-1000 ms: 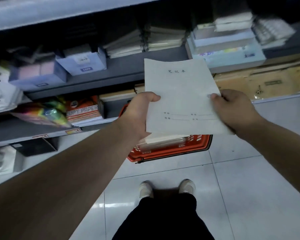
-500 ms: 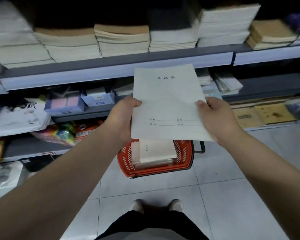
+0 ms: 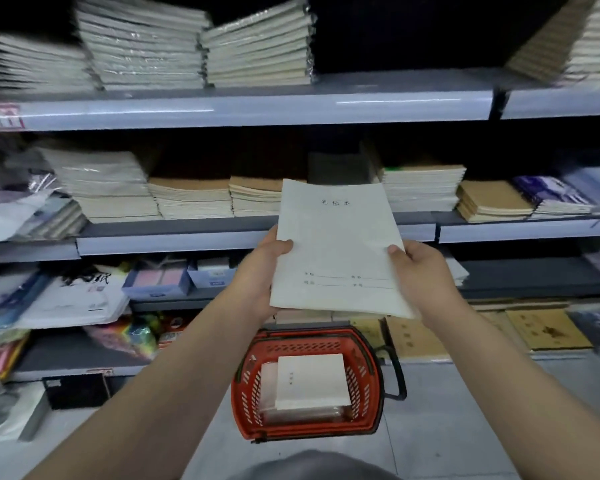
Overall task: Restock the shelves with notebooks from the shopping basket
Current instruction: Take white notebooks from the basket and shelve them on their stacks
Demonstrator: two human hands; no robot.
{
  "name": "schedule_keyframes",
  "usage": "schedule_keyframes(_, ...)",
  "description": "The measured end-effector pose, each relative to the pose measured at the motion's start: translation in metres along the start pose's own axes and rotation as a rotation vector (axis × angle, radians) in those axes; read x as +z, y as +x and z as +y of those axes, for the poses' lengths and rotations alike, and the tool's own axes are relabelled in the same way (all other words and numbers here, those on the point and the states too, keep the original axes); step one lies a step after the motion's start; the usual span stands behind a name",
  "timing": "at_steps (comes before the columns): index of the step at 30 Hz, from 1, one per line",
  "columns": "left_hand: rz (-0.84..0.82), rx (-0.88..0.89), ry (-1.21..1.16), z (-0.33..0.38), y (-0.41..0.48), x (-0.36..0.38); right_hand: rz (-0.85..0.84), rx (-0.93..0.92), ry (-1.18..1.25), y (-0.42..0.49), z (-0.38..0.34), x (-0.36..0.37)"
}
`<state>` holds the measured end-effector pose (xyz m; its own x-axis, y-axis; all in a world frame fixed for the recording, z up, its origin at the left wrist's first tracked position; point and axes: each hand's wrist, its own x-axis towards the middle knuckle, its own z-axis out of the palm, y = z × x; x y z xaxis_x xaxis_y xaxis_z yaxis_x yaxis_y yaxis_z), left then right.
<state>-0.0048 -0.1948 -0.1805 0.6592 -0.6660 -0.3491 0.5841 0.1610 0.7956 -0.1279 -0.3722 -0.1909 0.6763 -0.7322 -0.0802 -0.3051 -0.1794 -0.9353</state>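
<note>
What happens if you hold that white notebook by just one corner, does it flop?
It would probably droop a bit: the notebook looks thin with a soft paper cover, and the left hand and right hand each grip a side, which holds it flat. It is likely light, being so thin. Its corners might crease easily.
</note>
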Motion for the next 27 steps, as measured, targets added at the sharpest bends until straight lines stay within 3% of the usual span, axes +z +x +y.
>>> schedule_keyframes(6, 0.016, 0.036, -0.007, 0.001, 0.009, 0.019, 0.026, -0.022, -0.022, 0.014, -0.007, -0.019)
schedule_keyframes(12, 0.128, -0.082, -0.033, -0.007, 0.019, 0.031, 0.026, -0.033, -0.045, 0.032, -0.004, -0.029)
schedule_keyframes(27, 0.141, -0.12, 0.06, 0.008, 0.108, 0.011, 0.043, 0.01, -0.112, 0.112, 0.009, 0.006)
